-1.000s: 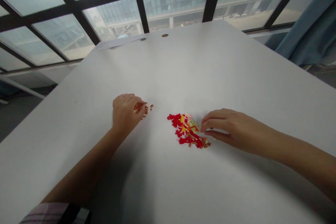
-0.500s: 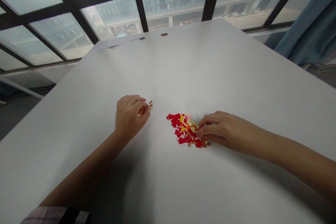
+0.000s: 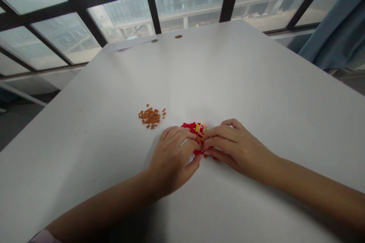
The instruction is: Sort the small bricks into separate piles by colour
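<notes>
A mixed pile of small plastic building bricks (image 3: pixel 189 126), mostly red with some yellow, pink and cream pieces, lies on the white table. Over its left side bends my left hand (image 3: pixel 173 156), thumb and forefinger curled toward each other at the pile. From the right, my right hand (image 3: pixel 230 142) reaches in with its fingers bunched among the bricks. The fingertips of both hands nearly meet, and whatever small piece they hold is hidden. Left of the hands, beyond my left wrist, sits a separate heap of small brown bricks (image 3: pixel 150 116).
The white table (image 3: pixel 211 72) stretches away to large dark-framed windows (image 3: pixel 188 3). Sheets of paper (image 3: pixel 125 45) and two round discs (image 3: pixel 178 37) lie at its far edge. A blue curtain (image 3: pixel 336 41) hangs on the right.
My left hand has moved right and nearer, from the brown heap to the mixed pile, uncovering the brown bricks. My right hand has shifted left, farther over the pile.
</notes>
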`<state>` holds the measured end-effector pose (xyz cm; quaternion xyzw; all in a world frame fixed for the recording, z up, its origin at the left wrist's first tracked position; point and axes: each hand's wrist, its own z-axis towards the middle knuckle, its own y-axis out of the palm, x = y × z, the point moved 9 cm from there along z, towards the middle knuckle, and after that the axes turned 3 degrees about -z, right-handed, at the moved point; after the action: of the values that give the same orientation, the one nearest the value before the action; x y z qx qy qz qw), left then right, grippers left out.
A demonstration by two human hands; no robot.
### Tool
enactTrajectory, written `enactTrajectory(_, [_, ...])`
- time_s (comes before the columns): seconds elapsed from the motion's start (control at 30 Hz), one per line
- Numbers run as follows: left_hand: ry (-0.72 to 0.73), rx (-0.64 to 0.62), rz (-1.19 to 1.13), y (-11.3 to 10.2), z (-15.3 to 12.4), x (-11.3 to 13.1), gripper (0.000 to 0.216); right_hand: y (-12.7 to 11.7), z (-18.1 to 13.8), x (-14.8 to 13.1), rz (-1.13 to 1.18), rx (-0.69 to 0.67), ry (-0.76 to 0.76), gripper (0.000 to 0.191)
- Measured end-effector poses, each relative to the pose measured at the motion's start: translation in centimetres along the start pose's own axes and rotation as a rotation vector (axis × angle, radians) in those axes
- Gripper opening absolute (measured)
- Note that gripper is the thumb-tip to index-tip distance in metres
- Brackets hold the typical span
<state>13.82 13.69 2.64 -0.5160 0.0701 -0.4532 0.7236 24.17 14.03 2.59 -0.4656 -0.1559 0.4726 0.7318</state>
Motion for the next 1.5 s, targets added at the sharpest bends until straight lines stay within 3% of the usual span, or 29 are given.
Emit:
enactTrajectory(0.53, [-0.018,0.013,-0.068,-0.1,0.0,-0.3,0.005,-0.5,-0.1,-1.1,-0.087,0.082,-0.051,0.009])
enactTrajectory(0.77, [-0.007,0.015,0.008,-0.3,0.4,-0.7,0.006,-0.8,-0.2,-0.8,-0.08,0.089,-0.057,0.009])
enactTrajectory(0.87, [0.01,0.115,0.211,-1.7,0.5,-2.1,0.006,-1.0,-0.4,0.6,-0.105,0.02,-0.002,0.01])
enactTrajectory(1.0, [-0.06,0.217,0.526,-3.9,0.3,-5.9,0.009,0.1,-1.1,2.6,-0.032,-0.206,0.086,0.01])
enactTrajectory(1.2, [-0.243,0.246,0.618,-5.7,-0.6,-11.0,0.008,1.2,-1.9,2.8,0.05,-0.35,0.082,0.011])
enactTrajectory(1.33, [-0.288,0.269,0.615,-6.1,-0.9,-11.6,0.014,1.2,-2.0,2.9,0.021,-0.358,0.068,0.018])
enactTrajectory(1.5, [-0.27,0.26,0.593,-5.7,-0.6,-10.7,0.01,1.7,-2.0,2.9,0.013,-0.381,0.082,0.019])
